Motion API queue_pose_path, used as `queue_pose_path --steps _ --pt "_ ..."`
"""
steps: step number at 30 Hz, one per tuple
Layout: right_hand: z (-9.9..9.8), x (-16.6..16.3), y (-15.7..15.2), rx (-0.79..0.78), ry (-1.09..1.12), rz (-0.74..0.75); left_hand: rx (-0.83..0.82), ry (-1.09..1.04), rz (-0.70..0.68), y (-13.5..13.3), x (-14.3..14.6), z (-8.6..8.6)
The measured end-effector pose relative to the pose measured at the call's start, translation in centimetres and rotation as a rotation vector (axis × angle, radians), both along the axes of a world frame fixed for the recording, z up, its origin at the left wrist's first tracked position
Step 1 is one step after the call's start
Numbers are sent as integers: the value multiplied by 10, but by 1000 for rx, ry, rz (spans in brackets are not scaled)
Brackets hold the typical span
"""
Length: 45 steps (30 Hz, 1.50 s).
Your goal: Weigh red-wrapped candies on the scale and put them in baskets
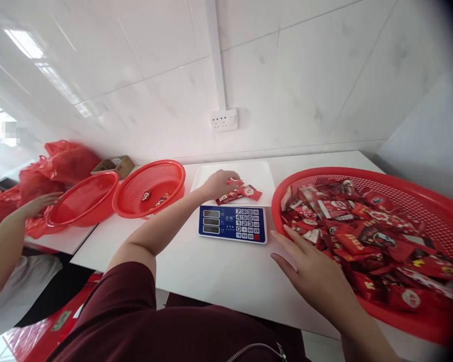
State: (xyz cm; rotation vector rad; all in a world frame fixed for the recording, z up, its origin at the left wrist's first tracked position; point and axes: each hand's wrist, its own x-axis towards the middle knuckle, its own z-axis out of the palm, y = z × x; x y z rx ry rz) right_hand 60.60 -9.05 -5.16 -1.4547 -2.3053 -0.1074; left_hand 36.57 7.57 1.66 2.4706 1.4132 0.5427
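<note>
The packets [250,191] on the pan of the scale [232,224] are glossy red, one a slim dark-red bar with white lettering, another bearing a round pale emblem; the bar's long axis runs left to right, its right end angled slightly away from the person. The left hand [221,184] curls over them, fingertips at the packets, though whether it pinches one cannot be determined. The right hand [312,264], fingers extended and thumb apart, is beside the filled basket [277,203].
</note>
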Motion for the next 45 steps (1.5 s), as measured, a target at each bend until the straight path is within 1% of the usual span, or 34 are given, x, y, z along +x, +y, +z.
queue_pose_path --steps 3,6,8,11,13,15,18,22,25,31,35,38,42,45 --pt "-1 1 1 1 4 6 142 -76 34 -22 -36 -16" --pt "-3 1 1 -10 6 -26 254 -230 170 -55 -64 -31" --pt "-6 2 1 -20 2 -56 257 -321 290 -78 -80 -43" --pt "-8 2 1 -43 10 -82 160 -407 433 -109 -99 -63" --pt "-8 1 2 -74 16 -103 105 -392 443 -124 -108 -78" --pt "-8 1 2 -123 11 -136 89 -337 392 -133 -114 -89" --pt "-8 1 4 -205 -7 -184 72 -298 331 -135 -120 -97" --pt "-9 3 7 -307 19 -214 46 -314 317 -129 -125 -100" --pt "-8 3 8 -367 57 -236 40 -309 280 -124 -127 -104" --pt "-5 0 10 -409 99 -253 39 -301 242 -124 -128 -109" --pt "-3 -1 11 -414 111 -271 52 -304 205 -122 -124 -103" --pt "-3 -2 11 -390 110 -257 90 -313 147 -116 -115 -95" --pt "-2 -4 9 -333 66 -243 232 -302 42 -102 -98 -83" --pt "-8 0 9 -271 38 -220 338 -244 -16 -94 -86 -75"
